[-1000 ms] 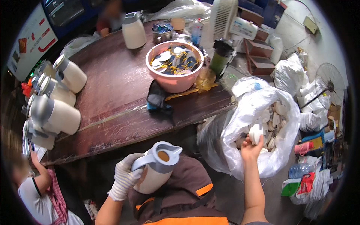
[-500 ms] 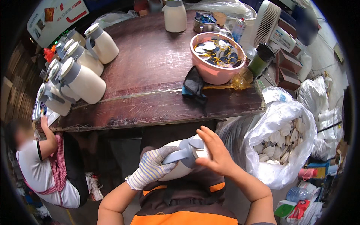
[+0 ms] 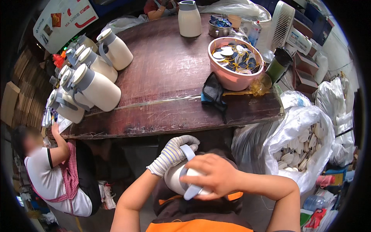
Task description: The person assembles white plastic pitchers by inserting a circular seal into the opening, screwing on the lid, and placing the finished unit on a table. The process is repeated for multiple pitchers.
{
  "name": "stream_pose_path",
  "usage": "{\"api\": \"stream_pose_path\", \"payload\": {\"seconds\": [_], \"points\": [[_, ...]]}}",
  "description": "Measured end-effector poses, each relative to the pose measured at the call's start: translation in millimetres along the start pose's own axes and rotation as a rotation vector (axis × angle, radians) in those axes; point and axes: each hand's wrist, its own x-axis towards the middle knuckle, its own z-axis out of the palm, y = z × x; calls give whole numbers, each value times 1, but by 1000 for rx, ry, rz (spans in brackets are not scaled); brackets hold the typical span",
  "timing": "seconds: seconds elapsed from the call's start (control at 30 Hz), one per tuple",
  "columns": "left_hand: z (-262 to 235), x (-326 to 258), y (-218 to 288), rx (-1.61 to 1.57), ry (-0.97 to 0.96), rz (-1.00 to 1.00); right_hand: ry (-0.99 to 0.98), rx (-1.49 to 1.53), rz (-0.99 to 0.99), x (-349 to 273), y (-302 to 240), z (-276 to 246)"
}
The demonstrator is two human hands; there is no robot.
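Note:
On my lap rests a cream thermos jug [image 3: 173, 178] with a grey-blue handle and collar, its spout turned toward me. My left hand [image 3: 172, 154], in a striped knit glove, is closed around the jug's handle [image 3: 188, 152]. My bare right hand [image 3: 217, 174] lies over the top of the jug, its bent fingers gripping the lid area. Most of the lid is hidden under that hand.
Similar jugs [image 3: 101, 91] crowd the left of the dark wooden table [image 3: 162, 69]; another jug [image 3: 189, 21] stands farther back. A pink tub [image 3: 232, 79] of lids and tags sits at right, beside a bag [image 3: 266, 145] of white discs. A co-worker [image 3: 58, 174] sits left.
The jug has turned on my lap, so its handle now points away from me. My right hand has moved from beside the lid to over it. The view has shifted slightly.

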Motion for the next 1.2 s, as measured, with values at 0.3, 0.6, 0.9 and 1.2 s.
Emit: {"api": "stream_pose_path", "payload": {"seconds": [0.3,0.6,0.9,1.2], "points": [[51,-54,21,673,-140,231,212,35,880,-49,67,6],[-1,-47,5,-223,37,-10,145,-159,160,-34,67,-1],[27,-37,10,184,152,131,-12,81,666,-45,61,-1],[1,-8,-14,-76,26,80,-48,33,-206,-15,-18,2]]}}
